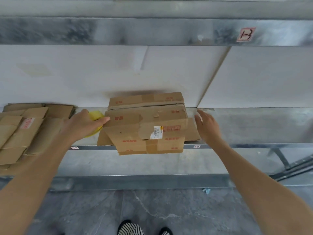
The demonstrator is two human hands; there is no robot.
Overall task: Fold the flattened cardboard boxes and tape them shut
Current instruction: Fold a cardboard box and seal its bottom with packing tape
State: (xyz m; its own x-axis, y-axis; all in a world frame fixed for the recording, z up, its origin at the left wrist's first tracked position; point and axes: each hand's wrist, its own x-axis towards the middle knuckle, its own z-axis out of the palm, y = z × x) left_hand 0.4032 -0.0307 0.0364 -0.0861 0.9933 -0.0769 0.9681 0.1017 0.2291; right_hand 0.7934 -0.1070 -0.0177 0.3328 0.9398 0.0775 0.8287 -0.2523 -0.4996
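A worn brown cardboard box [145, 122] with red print and a barcode label stands on the metal shelf [245, 126], its front hanging a little over the shelf's edge. Loose flaps stick out at its lower left and right. My left hand [84, 123] reaches to the box's left side, fingers straight and touching its upper left corner. My right hand [207, 126] hovers open just right of the box, not touching it. A yellow tape roll [95, 116] lies behind my left hand, mostly hidden. A pile of flattened cardboard boxes [22, 131] lies at the left of the shelf.
An upper metal shelf beam [152, 31] with a red label runs overhead. A white wall panel [101, 73] backs the shelf. A lower shelf level [135, 163] and the grey floor lie below, with my striped shoes at the bottom edge.
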